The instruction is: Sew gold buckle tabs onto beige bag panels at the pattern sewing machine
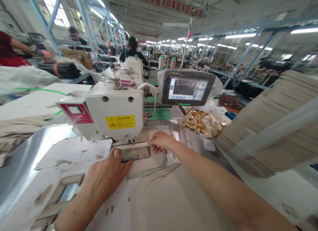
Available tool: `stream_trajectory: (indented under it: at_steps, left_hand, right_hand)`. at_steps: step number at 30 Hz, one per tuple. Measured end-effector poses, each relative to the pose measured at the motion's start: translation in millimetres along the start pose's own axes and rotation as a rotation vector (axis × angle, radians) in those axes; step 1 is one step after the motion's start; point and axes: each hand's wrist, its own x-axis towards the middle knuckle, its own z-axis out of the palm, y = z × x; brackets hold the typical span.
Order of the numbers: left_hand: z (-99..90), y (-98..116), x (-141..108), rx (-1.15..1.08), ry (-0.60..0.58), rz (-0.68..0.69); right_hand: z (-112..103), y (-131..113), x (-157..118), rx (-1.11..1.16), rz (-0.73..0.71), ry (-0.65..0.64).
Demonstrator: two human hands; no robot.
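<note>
The left hand [106, 178] lies flat on a pale sheet [74, 155], fingers loosely spread, with its fingertips just at a metal sewing template [135, 154] below the needle area of a white sewing machine [114, 108]. The right hand [161, 141] pinches the end of a pale strip [134, 145] lying across that template. Beyond sit a plastic-wrapped touchscreen [186, 88], a bag of gold metal fittings [201, 123] and, to the right, a tall stack of beige panels [270, 125].

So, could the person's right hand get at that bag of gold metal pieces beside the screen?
Probably yes: the right hand is near the bag of gold pieces, with only bare metal plate between.
</note>
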Motion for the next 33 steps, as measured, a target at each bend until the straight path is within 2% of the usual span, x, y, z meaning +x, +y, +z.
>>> stream_trajectory:
  at_steps: [9, 13, 19, 26, 33]
  left_hand:
    - [6.7, -31.1, -8.8, 0.054, -0.013, -0.077]
    - [7.6, -37.9, -7.5, 0.051, 0.007, -0.096]
    - [3.6, -23.6, 1.5, 0.019, 0.001, -0.055]
    - [5.1, -5.9, 3.4, -0.057, -0.033, 0.01]
    - [-2.9, 10.5, 3.1, -0.114, -0.158, 0.064]
  right_hand:
    - [33.7, -20.8, 13.7, 0.0, 0.029, -0.084]
    - [39.5, -29.2, 18.0, -0.009, -0.009, -0.082]
    - [21.6, -24.7, 22.6, -0.028, 0.007, -0.08]
    - [-8.0, -10.6, 12.2, -0.012, 0.053, -0.065]
    - [-33.0, 5.4, 3.7, 0.001, 0.059, -0.014]
